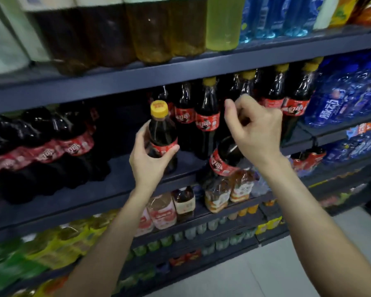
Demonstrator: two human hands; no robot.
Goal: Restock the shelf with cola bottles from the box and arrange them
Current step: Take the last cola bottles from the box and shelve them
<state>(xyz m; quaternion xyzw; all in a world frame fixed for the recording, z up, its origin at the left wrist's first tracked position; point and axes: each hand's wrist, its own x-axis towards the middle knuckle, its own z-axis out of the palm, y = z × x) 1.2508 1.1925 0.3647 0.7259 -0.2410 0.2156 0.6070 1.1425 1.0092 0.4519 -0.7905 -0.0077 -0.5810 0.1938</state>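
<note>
My left hand grips a small cola bottle with a yellow cap and red label, held upright just above the dark blue shelf. My right hand is curled over the top of a second cola bottle, which hangs tilted below my palm with its cap hidden. Behind both hands, several matching cola bottles stand in a row at the right of the same shelf. The box is out of view.
Large cola bottles fill the shelf's left side, leaving a gap in the middle. Blue drink bottles stand to the right. Tea and juice bottles are on the shelf above. Smaller drinks line the shelves below.
</note>
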